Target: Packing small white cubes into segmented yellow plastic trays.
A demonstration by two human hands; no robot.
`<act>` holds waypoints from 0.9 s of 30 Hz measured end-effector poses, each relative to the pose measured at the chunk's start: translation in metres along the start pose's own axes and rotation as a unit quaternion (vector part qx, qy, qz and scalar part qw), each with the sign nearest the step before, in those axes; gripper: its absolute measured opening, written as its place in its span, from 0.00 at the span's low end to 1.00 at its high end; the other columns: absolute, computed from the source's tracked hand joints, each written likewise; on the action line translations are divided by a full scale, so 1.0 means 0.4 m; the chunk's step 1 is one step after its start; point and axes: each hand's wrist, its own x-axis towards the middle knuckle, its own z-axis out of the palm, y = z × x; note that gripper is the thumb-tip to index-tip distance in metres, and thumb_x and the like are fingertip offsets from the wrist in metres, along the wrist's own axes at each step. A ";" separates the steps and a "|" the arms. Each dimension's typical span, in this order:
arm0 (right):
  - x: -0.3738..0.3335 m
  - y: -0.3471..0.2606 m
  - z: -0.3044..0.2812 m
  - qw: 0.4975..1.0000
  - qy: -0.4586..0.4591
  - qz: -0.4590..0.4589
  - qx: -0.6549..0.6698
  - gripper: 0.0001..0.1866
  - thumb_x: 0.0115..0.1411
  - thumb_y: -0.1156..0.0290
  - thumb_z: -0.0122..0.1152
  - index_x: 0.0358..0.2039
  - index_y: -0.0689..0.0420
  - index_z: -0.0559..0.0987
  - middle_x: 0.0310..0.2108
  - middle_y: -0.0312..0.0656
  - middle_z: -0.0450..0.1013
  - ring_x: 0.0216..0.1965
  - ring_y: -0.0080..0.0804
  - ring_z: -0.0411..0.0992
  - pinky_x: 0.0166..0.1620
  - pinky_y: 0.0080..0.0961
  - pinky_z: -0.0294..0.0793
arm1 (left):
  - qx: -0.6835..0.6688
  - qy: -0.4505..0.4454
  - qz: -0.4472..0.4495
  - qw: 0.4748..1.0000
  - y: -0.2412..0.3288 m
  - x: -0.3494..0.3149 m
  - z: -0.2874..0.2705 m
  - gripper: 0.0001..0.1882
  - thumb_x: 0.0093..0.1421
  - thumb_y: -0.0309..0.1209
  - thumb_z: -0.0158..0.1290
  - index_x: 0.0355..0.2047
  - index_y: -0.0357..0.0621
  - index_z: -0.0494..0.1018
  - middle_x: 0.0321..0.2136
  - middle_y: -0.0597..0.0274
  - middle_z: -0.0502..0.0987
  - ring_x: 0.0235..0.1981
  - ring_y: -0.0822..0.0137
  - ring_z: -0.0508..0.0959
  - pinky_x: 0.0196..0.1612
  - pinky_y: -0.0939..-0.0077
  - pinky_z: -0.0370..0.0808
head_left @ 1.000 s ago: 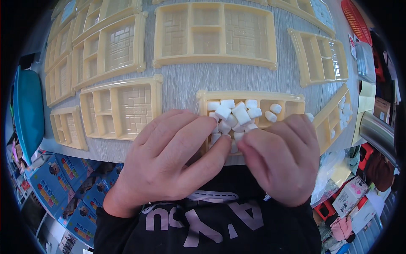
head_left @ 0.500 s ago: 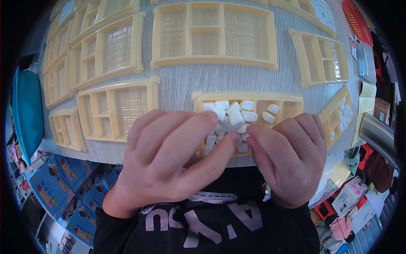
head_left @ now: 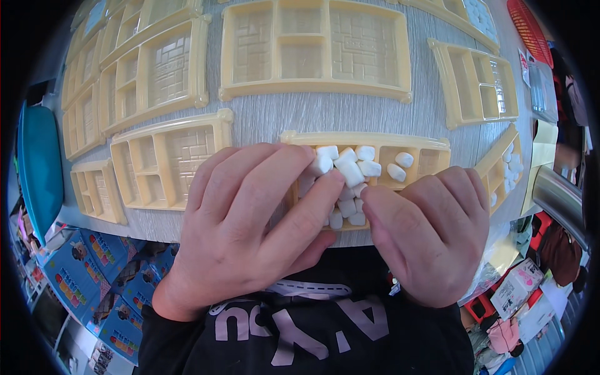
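Observation:
A pale yellow compartment tray [head_left: 369, 139] lies at the table's near edge. White marshmallows [head_left: 349, 172] crowd its large left compartment, and two marshmallows [head_left: 400, 167] sit in a smaller one to the right. Over the left side of the pile spreads my left hand [head_left: 250, 206], open, its forefinger and thumb apart and touching marshmallows; it hides part of the tray. My right hand [head_left: 431, 231] is curled at the right edge of the pile, fingertips and thumb closed together next to a marshmallow. Whatever lies between those fingertips is hidden.
More yellow trays without marshmallows surround this one, including a large tray [head_left: 315, 87] behind and another tray [head_left: 172, 134] to the left. A tray [head_left: 500, 164] at the right holds marshmallows. A teal basin [head_left: 39, 169] stands far left, a red basket [head_left: 530, 31] far right.
My left hand has shifted slightly up and left, its thumb drawn back from the middle of the pile, uncovering marshmallows at the front. My right hand has barely moved, staying curled.

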 end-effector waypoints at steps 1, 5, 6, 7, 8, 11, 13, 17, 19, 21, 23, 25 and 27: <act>-0.001 0.002 0.008 1.000 0.000 -0.001 0.001 0.14 0.42 0.73 0.72 0.33 0.55 0.84 0.23 0.33 0.67 0.26 0.35 0.65 0.32 0.34 0.61 | 0.001 -0.003 0.000 1.000 -0.001 -0.002 0.000 0.26 0.55 0.43 0.66 0.52 0.45 0.79 0.54 0.49 0.73 0.50 0.47 0.76 0.51 0.54 0.76; -0.002 0.008 0.028 1.000 0.008 -0.006 0.009 0.14 0.42 0.74 0.73 0.33 0.55 0.84 0.23 0.35 0.68 0.26 0.36 0.65 0.31 0.34 0.61 | -0.014 -0.009 -0.016 1.000 -0.005 -0.008 0.003 0.26 0.55 0.42 0.67 0.52 0.46 0.79 0.56 0.47 0.72 0.51 0.46 0.76 0.53 0.53 0.75; -0.003 0.007 0.020 1.000 0.011 -0.002 -0.002 0.14 0.42 0.74 0.73 0.33 0.55 0.84 0.23 0.35 0.68 0.26 0.35 0.65 0.31 0.34 0.61 | -0.007 -0.010 -0.008 1.000 -0.004 -0.004 0.000 0.26 0.55 0.42 0.67 0.52 0.46 0.80 0.56 0.46 0.71 0.52 0.47 0.75 0.53 0.53 0.74; -0.004 0.006 0.015 1.000 0.011 0.000 -0.004 0.14 0.42 0.74 0.73 0.33 0.55 0.84 0.23 0.35 0.68 0.26 0.35 0.65 0.31 0.34 0.61 | -0.001 -0.011 0.000 1.000 -0.003 -0.002 -0.002 0.25 0.55 0.43 0.67 0.51 0.46 0.80 0.56 0.46 0.71 0.52 0.47 0.75 0.53 0.53 0.74; -0.004 0.004 0.009 1.000 0.026 -0.001 0.002 0.14 0.42 0.73 0.73 0.33 0.55 0.84 0.23 0.35 0.68 0.26 0.35 0.65 0.31 0.34 0.61 | -0.002 -0.011 0.002 1.000 -0.001 -0.001 -0.004 0.25 0.55 0.43 0.67 0.51 0.46 0.80 0.56 0.46 0.71 0.52 0.47 0.75 0.53 0.53 0.74; 0.004 0.000 -0.008 1.000 0.023 0.006 0.004 0.14 0.43 0.73 0.73 0.34 0.55 0.84 0.23 0.34 0.68 0.26 0.35 0.65 0.31 0.33 0.62 | 0.010 -0.013 0.004 1.000 0.002 0.004 0.000 0.25 0.54 0.43 0.68 0.50 0.47 0.80 0.57 0.46 0.71 0.52 0.47 0.74 0.53 0.53 0.73; 0.013 -0.006 0.007 1.000 0.003 0.003 0.010 0.14 0.44 0.74 0.73 0.35 0.56 0.84 0.22 0.34 0.68 0.26 0.35 0.65 0.32 0.33 0.63 | 0.022 0.010 -0.004 1.000 -0.002 -0.010 0.006 0.25 0.52 0.44 0.68 0.49 0.49 0.80 0.57 0.47 0.71 0.52 0.47 0.74 0.53 0.53 0.73; 0.008 0.004 0.034 0.999 0.043 0.003 0.013 0.13 0.47 0.74 0.74 0.36 0.55 0.84 0.22 0.34 0.69 0.26 0.36 0.66 0.32 0.34 0.64 | 0.029 0.024 0.009 0.999 -0.002 -0.006 0.011 0.25 0.49 0.42 0.69 0.48 0.51 0.80 0.56 0.49 0.72 0.51 0.48 0.75 0.53 0.53 0.73; 0.008 0.005 0.038 0.997 0.074 0.013 0.020 0.13 0.48 0.73 0.74 0.36 0.55 0.84 0.23 0.34 0.68 0.26 0.36 0.67 0.32 0.34 0.64 | 0.016 0.013 0.002 1.000 -0.003 -0.005 0.011 0.25 0.47 0.41 0.69 0.47 0.52 0.81 0.56 0.51 0.73 0.51 0.49 0.76 0.52 0.54 0.73; 0.012 0.002 0.031 0.998 0.056 0.022 0.004 0.12 0.48 0.72 0.73 0.35 0.54 0.84 0.23 0.34 0.69 0.26 0.37 0.67 0.32 0.34 0.64 | 0.008 0.006 -0.003 1.000 -0.002 -0.003 0.008 0.25 0.47 0.41 0.68 0.47 0.51 0.81 0.56 0.52 0.73 0.51 0.49 0.76 0.52 0.54 0.73; 0.013 0.004 0.035 0.999 0.050 0.001 0.001 0.12 0.48 0.72 0.74 0.35 0.55 0.84 0.23 0.35 0.70 0.26 0.37 0.67 0.33 0.34 0.64 | 0.000 -0.001 -0.006 1.000 -0.001 -0.002 0.008 0.25 0.48 0.41 0.68 0.47 0.50 0.80 0.56 0.53 0.73 0.50 0.50 0.76 0.52 0.54 0.73; 0.016 0.001 0.031 0.999 0.045 -0.024 0.001 0.12 0.48 0.72 0.74 0.34 0.55 0.83 0.23 0.35 0.70 0.26 0.37 0.67 0.33 0.34 0.64 | 0.013 -0.001 -0.013 1.000 0.000 -0.004 0.005 0.25 0.48 0.41 0.68 0.46 0.48 0.80 0.55 0.52 0.74 0.50 0.49 0.77 0.52 0.55 0.73; 0.017 -0.005 0.011 1.000 0.011 -0.022 0.003 0.11 0.47 0.71 0.74 0.32 0.55 0.83 0.24 0.36 0.70 0.27 0.37 0.67 0.33 0.34 0.64 | 0.013 -0.002 -0.012 1.000 0.000 -0.004 0.003 0.25 0.48 0.41 0.68 0.46 0.47 0.80 0.55 0.52 0.74 0.50 0.49 0.77 0.52 0.55 0.73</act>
